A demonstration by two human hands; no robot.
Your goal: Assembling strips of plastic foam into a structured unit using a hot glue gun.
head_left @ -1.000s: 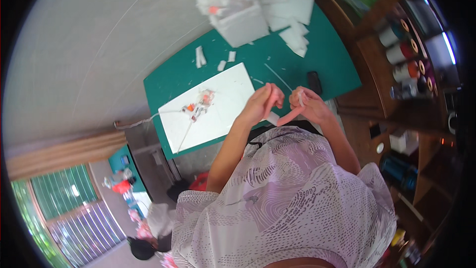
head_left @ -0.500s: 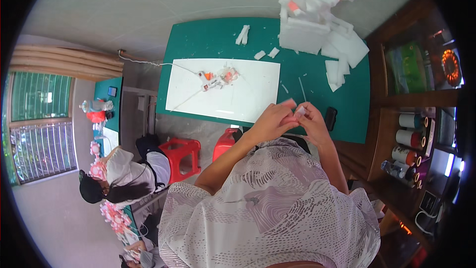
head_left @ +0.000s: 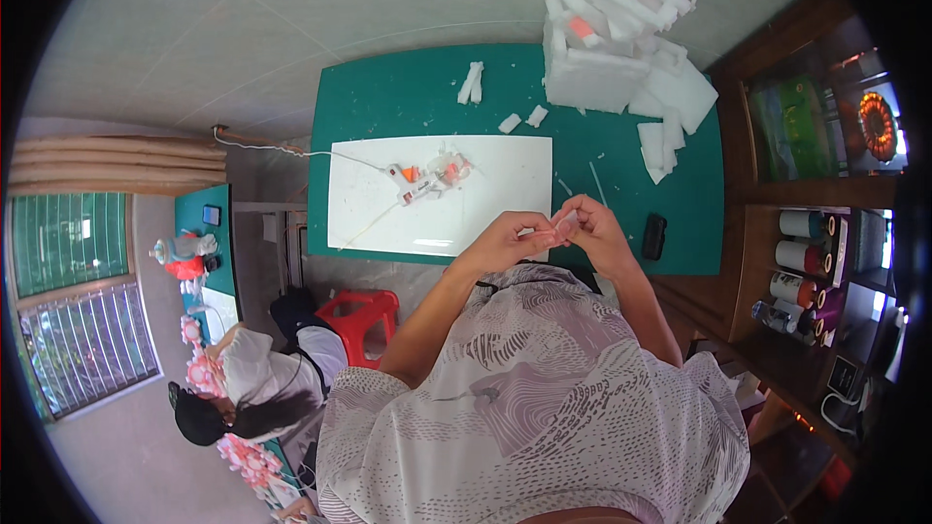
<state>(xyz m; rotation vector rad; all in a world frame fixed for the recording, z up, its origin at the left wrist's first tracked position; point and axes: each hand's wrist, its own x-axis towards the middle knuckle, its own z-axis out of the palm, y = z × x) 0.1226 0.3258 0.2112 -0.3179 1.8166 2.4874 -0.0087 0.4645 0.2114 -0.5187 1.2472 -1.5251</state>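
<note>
Close to the near table edge, my left hand (head_left: 507, 241) and my right hand (head_left: 600, 235) meet at the fingertips. Both are closed on a small, thin pink-and-white piece (head_left: 566, 224), partly hidden by the fingers; its material is too small to tell. Left of my hands lies a white board (head_left: 369, 160). On it rests a white-and-orange glue gun (head_left: 419, 191), its cord running off to the left. Pink and clear scraps (head_left: 452, 169) are heaped beside the gun.
White foam blocks and sheets (head_left: 597, 78) pile up at the far right of the green table (head_left: 388, 92). A black case (head_left: 655, 236) lies right of my hands, near a thin stick (head_left: 596, 182). A red stool (head_left: 361, 315) and a seated person (head_left: 277, 369) are at left.
My left hand has shifted slightly left and lower, and its fingers now pinch the piece together with my right fingers. The view has tilted a little; the table things stay put.
</note>
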